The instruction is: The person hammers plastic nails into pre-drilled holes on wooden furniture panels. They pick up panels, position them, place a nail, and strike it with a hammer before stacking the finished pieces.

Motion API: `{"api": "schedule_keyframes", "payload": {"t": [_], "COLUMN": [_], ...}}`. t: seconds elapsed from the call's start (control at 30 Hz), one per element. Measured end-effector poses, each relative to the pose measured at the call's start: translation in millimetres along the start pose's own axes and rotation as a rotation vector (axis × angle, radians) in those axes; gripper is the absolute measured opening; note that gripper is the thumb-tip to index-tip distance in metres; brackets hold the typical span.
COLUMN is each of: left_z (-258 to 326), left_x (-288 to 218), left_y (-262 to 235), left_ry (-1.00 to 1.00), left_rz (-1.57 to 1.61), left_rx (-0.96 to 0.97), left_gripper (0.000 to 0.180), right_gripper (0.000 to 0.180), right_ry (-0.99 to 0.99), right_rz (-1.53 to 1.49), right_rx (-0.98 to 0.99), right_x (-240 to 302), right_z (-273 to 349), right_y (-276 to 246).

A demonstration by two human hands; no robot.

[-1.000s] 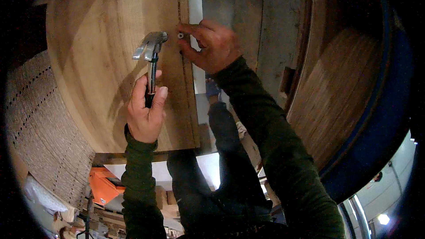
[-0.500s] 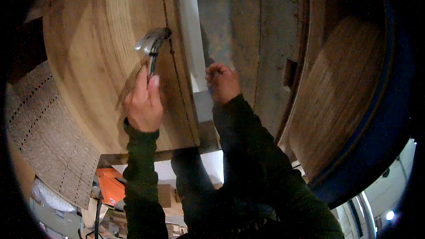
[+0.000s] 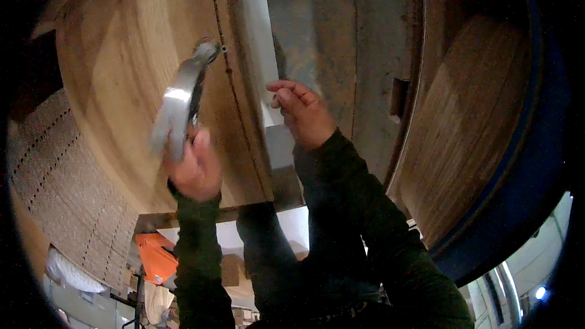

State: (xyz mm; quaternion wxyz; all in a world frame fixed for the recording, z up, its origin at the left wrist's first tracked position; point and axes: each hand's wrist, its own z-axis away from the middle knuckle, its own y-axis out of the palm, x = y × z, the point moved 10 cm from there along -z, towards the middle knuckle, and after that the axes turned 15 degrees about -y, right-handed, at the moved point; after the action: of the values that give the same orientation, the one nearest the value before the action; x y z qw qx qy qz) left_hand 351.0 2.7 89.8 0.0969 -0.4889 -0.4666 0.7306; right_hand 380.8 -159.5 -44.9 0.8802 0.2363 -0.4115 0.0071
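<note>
My left hand (image 3: 194, 169) grips the handle of a metal claw hammer (image 3: 180, 100). The hammer's head touches a small nail (image 3: 223, 49) standing in a light wooden board (image 3: 128, 73), close to the board's right edge. My right hand (image 3: 303, 114) is off to the right of that edge, away from the nail, fingers half curled in front of a white strip (image 3: 256, 36) and a grey panel (image 3: 314, 30). I cannot see anything held in it. Both arms wear dark green sleeves.
A perforated beige sheet (image 3: 55, 183) lies at the left. Curved wooden slats (image 3: 475, 122) with a blue rim (image 3: 536, 164) fill the right side. An orange object (image 3: 157, 256) and cardboard boxes show below the board's lower edge.
My right hand let go of the nail and dropped away to the right. The hammer swung up and forward, and its head now meets the nail.
</note>
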Motion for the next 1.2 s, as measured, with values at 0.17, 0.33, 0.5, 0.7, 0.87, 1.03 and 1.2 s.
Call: {"api": "schedule_keyframes", "payload": {"t": [0.17, 0.33, 0.5, 0.7, 0.87, 1.03, 1.2], "left_z": [-5.5, -5.3, -11.9, -11.7, -11.5, -8.9, -10.6], "left_x": [24.3, 55.3, 78.7, 73.0, 76.9, 89.5, 93.1], "left_y": [20.2, 4.3, 4.7, 1.2, -0.6, 4.6, 3.5], "left_ry": [-0.121, -0.209, -0.281, -0.222, -0.169, -0.217, -0.212], "left_rz": [-0.107, -0.048, -0.02, -0.049, -0.059, -0.1, -0.106], "left_rx": [0.138, -0.005, 0.003, -0.031, -0.073, -0.016, -0.024], "left_gripper": [0.03, 0.031, 0.027, 0.027, 0.026, 0.029, 0.027], "right_gripper": [0.025, 0.022, 0.021, 0.025, 0.02, 0.016, 0.017], "right_ry": [0.044, 0.087, 0.102, 0.153, 0.117, -0.326, -0.58], "right_rz": [-0.258, -0.556, -0.71, -0.564, -0.587, 0.322, 0.981], "right_rx": [0.049, 0.152, 0.122, 0.129, 0.27, 0.125, 0.168], "right_x": [22.8, 20.5, 13.4, 17.6, 27.4, 55.7, 90.7], "right_z": [13.8, 23.2, 25.6, 25.5, 24.5, -10.1, -28.8], "right_y": [27.8, 40.9, 45.8, 58.6, 70.9, 45.2, 67.4]}}
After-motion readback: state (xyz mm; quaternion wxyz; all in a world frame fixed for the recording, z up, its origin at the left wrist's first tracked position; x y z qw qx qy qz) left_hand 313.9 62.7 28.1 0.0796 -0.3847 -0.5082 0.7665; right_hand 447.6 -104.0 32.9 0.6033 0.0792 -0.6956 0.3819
